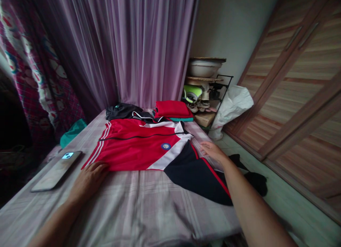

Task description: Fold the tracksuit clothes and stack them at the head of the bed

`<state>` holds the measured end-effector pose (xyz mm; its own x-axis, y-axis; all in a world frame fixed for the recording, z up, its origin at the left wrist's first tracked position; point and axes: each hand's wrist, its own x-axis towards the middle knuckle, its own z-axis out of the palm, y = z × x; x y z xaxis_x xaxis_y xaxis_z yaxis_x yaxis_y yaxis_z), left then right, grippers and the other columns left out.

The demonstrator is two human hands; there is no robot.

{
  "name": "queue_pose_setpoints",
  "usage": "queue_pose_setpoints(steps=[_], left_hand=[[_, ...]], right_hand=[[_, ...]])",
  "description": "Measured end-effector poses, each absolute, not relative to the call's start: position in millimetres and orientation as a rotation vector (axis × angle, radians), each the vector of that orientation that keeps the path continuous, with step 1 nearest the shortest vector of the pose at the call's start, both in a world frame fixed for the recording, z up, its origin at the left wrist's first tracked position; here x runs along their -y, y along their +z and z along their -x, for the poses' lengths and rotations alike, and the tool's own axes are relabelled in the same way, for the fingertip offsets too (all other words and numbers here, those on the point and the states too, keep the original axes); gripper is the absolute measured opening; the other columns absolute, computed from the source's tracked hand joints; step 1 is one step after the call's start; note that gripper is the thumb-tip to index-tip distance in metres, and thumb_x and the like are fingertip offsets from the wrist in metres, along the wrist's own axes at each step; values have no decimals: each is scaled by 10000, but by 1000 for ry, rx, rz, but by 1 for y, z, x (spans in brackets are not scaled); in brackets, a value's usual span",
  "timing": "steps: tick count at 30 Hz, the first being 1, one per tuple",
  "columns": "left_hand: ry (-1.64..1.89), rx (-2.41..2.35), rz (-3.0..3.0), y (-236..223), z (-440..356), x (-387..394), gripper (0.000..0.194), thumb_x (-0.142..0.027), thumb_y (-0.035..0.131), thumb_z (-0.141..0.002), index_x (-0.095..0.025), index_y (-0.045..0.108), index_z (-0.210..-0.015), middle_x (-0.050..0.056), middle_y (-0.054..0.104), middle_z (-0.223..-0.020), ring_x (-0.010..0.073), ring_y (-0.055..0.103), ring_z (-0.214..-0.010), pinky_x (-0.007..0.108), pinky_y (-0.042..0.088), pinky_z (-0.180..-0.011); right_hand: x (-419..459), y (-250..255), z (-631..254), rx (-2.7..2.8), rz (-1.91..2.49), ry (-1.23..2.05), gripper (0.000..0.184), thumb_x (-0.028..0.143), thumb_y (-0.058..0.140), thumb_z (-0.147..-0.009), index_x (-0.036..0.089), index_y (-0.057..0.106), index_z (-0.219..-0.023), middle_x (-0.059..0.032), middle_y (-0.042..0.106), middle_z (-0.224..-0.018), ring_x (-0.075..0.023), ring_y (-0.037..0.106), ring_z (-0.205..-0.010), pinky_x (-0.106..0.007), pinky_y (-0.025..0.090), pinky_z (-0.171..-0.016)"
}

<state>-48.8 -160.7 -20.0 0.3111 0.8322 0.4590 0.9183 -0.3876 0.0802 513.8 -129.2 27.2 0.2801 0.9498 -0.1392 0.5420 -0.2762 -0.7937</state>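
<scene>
A red, white and black zip-up track jacket point(133, 144) lies spread out on the plaid sheet point(128, 204), collar toward the right and striped hem toward the left. Its near black sleeve point(191, 172) stretches toward the front right edge, while the far sleeve is partly hidden behind the body. My left hand point(92, 176) rests flat with its fingers on the near corner of the hem. Beside the collar and shoulder, my right hand point(213, 151) hovers with fingers stretched out and nothing visible in them. A phone point(57, 172) lies left of my left hand.
Behind the jacket are a folded red garment point(172, 109) on a green one point(182, 119) and a dark cloth bundle point(122, 111). A shoe rack point(225, 91), a white plastic bag point(233, 105) and a wooden wardrobe point(298, 98) stand at right. Purple curtains point(151, 44) hang behind.
</scene>
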Motion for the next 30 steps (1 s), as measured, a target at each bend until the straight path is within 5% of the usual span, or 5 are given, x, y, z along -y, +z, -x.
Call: queue_pose_setpoints(steps=[5, 12, 16, 21, 30], left_hand=[[-644, 1592, 2385, -20, 48, 163, 545, -585, 333, -944, -227, 738, -1021, 115, 744, -1098, 274, 708, -987, 419, 561, -889], [-639, 1607, 2366, -21, 48, 166, 519, -569, 352, -956, -223, 730, -1046, 109, 747, -1096, 263, 710, -989, 395, 562, -893], [-647, 1601, 2352, -23, 48, 165, 510, -572, 356, -957, -233, 728, -1041, 103, 747, -1090, 258, 713, -975, 381, 563, -887], [-632, 1562, 2354, -22, 49, 164, 527, -573, 343, -962, -223, 732, -1031, 107, 747, -1084, 254, 713, -964, 370, 569, -860], [-546, 1731, 2258, -20, 46, 171, 537, -582, 347, -933, -262, 757, -1066, 115, 731, -1048, 289, 692, -928, 430, 551, -833]], right_hand=[[76, 38, -491, 1354, 2039, 809, 581, 298, 545, -935, 176, 411, -1487, -82, 744, -925, -130, 661, -614, -219, 501, -558], [41, 23, -492, 1423, 2161, 759, 392, 391, 534, -942, 133, 666, -1206, -100, 751, -870, -159, 684, -639, -231, 496, -559], [32, 11, -502, 1425, 2265, 582, 398, 444, 511, -934, 138, 709, -1096, -143, 749, -965, -236, 712, -901, -261, 504, -676], [30, 9, -502, 1414, 2368, 393, 490, 427, 568, -889, 158, 594, -1297, -193, 663, -1239, -316, 618, -1170, -360, 486, -865], [100, 20, -523, 1523, 2251, 1151, 466, 632, 615, -819, 175, 693, -782, -62, 695, -659, -146, 626, -554, -239, 481, -512]])
